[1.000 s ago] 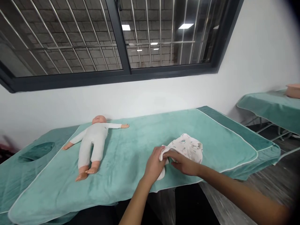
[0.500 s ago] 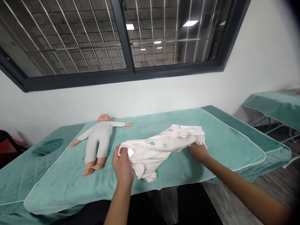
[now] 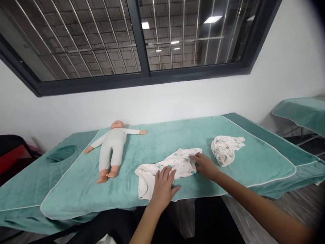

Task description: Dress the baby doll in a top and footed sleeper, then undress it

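A white baby garment (image 3: 181, 166) with a small teal print lies spread near the front edge of the green cover; I cannot tell its exact cut. My left hand (image 3: 164, 186) rests over its left and middle part, fingers spread. At the garment's right end, my right hand (image 3: 204, 164) has its thumb and fingers drawn together on the fabric. A second garment (image 3: 224, 150) in similar print lies crumpled to the right of my right hand. Farther left, a baby doll (image 3: 113, 145) in a pale suit is on its back, arms stretched out.
The green cover (image 3: 83, 200) lies over a padded bed with a face hole (image 3: 61, 153) at its left end. Behind are a white wall and a barred window (image 3: 146, 64). Another green-covered bed (image 3: 302, 112) stands at right, a black and red chair (image 3: 15, 152) at left.
The held-up garment now lies on the cover, and my left hand has opened and moved right onto it. The crumpled garment at right is now visible. My view has shifted slightly.
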`<state>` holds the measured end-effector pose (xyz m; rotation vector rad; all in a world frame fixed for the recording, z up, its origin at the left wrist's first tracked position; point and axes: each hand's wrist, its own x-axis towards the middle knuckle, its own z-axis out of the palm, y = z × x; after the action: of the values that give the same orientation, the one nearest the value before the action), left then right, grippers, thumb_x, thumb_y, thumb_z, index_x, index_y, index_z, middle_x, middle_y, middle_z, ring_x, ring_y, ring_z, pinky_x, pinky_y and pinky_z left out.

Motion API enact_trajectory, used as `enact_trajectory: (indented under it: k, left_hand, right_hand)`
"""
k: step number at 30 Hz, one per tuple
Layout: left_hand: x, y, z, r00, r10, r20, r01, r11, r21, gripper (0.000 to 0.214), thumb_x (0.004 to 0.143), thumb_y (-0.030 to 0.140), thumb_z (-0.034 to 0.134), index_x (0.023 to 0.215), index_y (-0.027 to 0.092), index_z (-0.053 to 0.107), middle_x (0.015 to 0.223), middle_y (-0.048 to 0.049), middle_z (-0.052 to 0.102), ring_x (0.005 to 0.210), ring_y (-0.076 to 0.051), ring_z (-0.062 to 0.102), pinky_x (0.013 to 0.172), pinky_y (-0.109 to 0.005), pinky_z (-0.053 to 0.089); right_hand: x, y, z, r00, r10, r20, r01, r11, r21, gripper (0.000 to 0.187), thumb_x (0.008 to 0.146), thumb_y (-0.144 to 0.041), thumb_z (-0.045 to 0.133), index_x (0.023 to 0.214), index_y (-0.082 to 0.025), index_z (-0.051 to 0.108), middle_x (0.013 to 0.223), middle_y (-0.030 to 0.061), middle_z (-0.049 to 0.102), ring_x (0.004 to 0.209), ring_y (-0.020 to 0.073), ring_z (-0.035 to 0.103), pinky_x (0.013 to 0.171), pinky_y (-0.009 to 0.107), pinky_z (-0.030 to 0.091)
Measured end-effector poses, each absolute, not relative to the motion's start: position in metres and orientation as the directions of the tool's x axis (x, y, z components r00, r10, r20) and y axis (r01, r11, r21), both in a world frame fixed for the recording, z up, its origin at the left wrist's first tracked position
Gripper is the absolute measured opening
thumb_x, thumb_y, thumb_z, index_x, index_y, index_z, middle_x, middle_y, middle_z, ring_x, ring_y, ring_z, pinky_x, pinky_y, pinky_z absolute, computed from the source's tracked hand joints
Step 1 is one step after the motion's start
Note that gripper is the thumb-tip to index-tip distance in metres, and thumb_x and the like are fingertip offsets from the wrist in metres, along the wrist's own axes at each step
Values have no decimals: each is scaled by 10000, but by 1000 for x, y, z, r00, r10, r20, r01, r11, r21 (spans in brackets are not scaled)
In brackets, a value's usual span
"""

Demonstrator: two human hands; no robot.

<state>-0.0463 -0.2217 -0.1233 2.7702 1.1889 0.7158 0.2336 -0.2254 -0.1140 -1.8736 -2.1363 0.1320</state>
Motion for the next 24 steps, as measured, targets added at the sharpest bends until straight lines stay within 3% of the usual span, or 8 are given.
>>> enact_trajectory:
  k: [2,4,9,11,13,17,20,24]
  left_hand:
    - [-38,-226,-128,619,705,347,677,-703,220,550,807,281,694,1322,272,503,1379,-93,540,1343,-305,428,1133,-590,270]
    - [-35,-221,-124,579,742,338,690,-667,280,413,822,250,661,1224,249,569,1290,-92,602,1257,-293,507,1123,-571,282]
    - [-35,-199,-60,318,889,328,568,-456,685,208,863,197,485,991,194,649,908,-60,692,848,-236,628,800,-369,478]
    - [-35,-199,-15,178,912,370,410,-411,814,185,866,237,471,892,187,648,772,-19,651,734,-198,589,712,-306,462]
    - [-34,-205,34,37,897,441,214,-438,873,182,862,303,513,850,185,651,827,-14,658,824,-186,588,760,-272,458]
    - [-33,-222,115,-83,873,481,-113,-488,865,180,846,361,578,834,185,615,749,13,596,739,-143,552,686,-229,445]
    - [-32,-231,146,-51,855,516,-190,-516,835,218,859,388,592,775,189,563,660,31,502,625,-112,488,610,-213,417]
    - [-36,-238,150,-49,864,501,-146,-502,852,286,884,440,573,755,186,541,643,26,467,583,-104,447,577,-212,402]
  right_hand:
    - [227,-216,-102,-127,967,222,921,198,-337,270,828,-146,508,1028,-206,679,1055,87,619,1013,230,558,878,334,418]
    - [221,-207,-81,-88,943,321,845,241,-477,189,843,-158,473,887,-184,655,971,69,620,947,206,556,858,320,419]
    - [197,-199,6,146,881,450,561,301,-771,142,858,-257,452,799,-200,567,762,-16,570,747,167,528,703,283,409]
    - [189,-205,48,223,837,500,477,353,-805,129,853,-291,484,827,-205,577,769,-20,575,736,164,528,672,277,395]
    - [183,-216,84,247,790,561,415,437,-798,124,854,-304,498,866,-214,582,785,-18,578,733,160,531,658,274,397]
    - [169,-234,111,176,684,708,467,575,-672,107,771,-222,563,877,-218,575,877,-1,597,845,169,548,790,306,433]
    - [153,-234,87,35,803,594,444,520,-729,160,732,-239,625,886,-209,595,909,6,616,881,179,558,840,334,439]
    - [141,-235,34,-75,966,246,98,253,-962,229,849,-428,590,858,-199,596,925,26,642,869,176,582,819,343,467]
